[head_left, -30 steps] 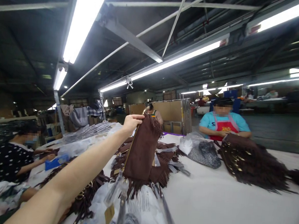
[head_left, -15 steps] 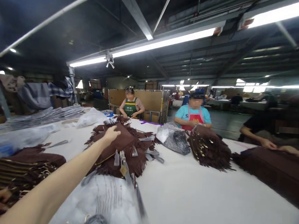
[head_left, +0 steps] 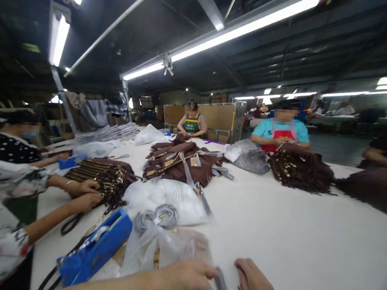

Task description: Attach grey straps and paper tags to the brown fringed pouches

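Note:
My left hand [head_left: 189, 280] reaches in from the bottom edge with its fingers apart, over the tabletop. Just beyond its fingertips lies a narrow grey strip [head_left: 223, 287], running down out of view; I cannot tell whether they touch. To the right of the strip is my right hand [head_left: 257, 285], fingers closed together and pointing up and left. A small dark edge shows by its thumb, but what it belongs to is hidden. Close above my left hand are a clear plastic bag [head_left: 155, 248] and a coiled grey strap [head_left: 166, 214]. Farther off lies a pile of brown fringed bags [head_left: 192, 165] with paper tags.
A blue tape dispenser [head_left: 102, 249] sits at left. A co-worker's hands [head_left: 87, 195] touch brown pieces with gold clasps [head_left: 100, 174]. White plastic packaging [head_left: 173, 199] lies mid-table. More brown fringed goods [head_left: 299, 168] stand at right. Several co-workers sit around the white table [head_left: 289, 235].
My left hand has drawn back from the brown pile to the near side of the table. My right hand has come into view. The view has swung left, showing the tape dispenser and co-workers there.

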`<action>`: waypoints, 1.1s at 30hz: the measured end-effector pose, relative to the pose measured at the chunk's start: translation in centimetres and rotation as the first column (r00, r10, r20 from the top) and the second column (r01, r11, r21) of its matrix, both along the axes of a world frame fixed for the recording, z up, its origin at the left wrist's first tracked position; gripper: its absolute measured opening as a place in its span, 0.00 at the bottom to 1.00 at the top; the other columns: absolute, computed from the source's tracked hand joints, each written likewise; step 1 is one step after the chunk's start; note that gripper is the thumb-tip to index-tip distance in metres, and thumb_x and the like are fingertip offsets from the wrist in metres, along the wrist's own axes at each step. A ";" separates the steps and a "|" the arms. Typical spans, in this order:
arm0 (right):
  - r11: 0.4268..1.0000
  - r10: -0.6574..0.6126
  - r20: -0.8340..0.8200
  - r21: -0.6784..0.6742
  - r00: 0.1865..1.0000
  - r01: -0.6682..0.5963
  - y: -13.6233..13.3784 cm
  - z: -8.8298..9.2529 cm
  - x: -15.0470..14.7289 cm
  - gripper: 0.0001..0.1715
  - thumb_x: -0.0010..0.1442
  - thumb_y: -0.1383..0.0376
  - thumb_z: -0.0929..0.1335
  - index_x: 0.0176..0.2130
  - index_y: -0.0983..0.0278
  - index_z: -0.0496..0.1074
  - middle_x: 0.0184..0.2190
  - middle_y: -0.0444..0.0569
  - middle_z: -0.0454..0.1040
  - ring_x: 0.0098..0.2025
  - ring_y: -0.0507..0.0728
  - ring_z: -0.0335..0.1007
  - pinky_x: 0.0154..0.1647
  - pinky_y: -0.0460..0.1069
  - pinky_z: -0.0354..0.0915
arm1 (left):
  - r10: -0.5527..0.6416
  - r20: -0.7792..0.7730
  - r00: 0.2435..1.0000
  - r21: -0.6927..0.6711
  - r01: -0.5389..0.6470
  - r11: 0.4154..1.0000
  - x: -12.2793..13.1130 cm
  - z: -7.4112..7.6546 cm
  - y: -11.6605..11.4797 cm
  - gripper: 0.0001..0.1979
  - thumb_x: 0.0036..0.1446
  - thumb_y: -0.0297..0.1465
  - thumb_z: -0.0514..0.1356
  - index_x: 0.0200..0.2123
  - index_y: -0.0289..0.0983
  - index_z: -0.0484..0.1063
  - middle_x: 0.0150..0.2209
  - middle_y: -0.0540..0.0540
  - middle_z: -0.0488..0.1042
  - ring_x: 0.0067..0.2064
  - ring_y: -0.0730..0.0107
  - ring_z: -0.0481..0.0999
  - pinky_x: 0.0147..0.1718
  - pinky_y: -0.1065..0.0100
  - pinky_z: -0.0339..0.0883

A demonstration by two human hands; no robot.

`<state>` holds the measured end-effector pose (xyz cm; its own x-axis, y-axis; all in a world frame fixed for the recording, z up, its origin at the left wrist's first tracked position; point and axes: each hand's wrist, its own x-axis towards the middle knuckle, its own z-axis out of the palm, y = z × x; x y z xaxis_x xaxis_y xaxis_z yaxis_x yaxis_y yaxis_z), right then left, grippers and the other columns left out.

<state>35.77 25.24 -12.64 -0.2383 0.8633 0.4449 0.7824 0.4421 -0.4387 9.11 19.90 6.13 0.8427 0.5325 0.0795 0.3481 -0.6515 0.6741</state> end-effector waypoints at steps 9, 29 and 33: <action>0.985 0.151 0.122 -0.101 0.981 -0.139 -5.2 7.5 -0.6 0.22 0.59 0.62 0.59 0.48 0.63 0.73 0.43 0.56 0.77 0.42 0.62 0.74 0.45 0.55 0.67 | 0.568 0.359 0.741 0.158 -0.648 0.745 -11.1 -3.3 -3.4 0.12 0.58 0.27 0.54 0.43 0.36 0.75 0.48 0.41 0.74 0.50 0.62 0.73 0.52 0.60 0.65; 0.984 -0.051 0.393 -0.135 0.918 0.113 -11.6 9.8 -21.8 0.18 0.59 0.78 0.57 0.40 0.68 0.71 0.35 0.57 0.76 0.39 0.59 0.74 0.37 0.49 0.63 | 0.541 0.301 0.785 0.374 -0.619 0.690 -13.1 -14.6 -5.0 0.12 0.54 0.20 0.53 0.33 0.36 0.74 0.43 0.42 0.75 0.47 0.60 0.69 0.49 0.60 0.63; 0.986 -0.094 0.547 -0.065 0.832 0.155 -10.4 9.6 -23.1 0.14 0.64 0.72 0.58 0.44 0.64 0.69 0.42 0.56 0.74 0.37 0.59 0.75 0.33 0.49 0.64 | 0.585 0.291 0.757 0.318 -0.653 0.687 -13.1 -14.9 -4.6 0.14 0.52 0.21 0.52 0.39 0.36 0.73 0.41 0.43 0.74 0.46 0.60 0.69 0.48 0.62 0.62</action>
<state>12.72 14.82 -3.07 -0.3019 0.9353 0.1846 0.9530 0.3011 0.0330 -4.03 15.28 -8.73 0.2889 0.8249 0.4858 0.6799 -0.5340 0.5025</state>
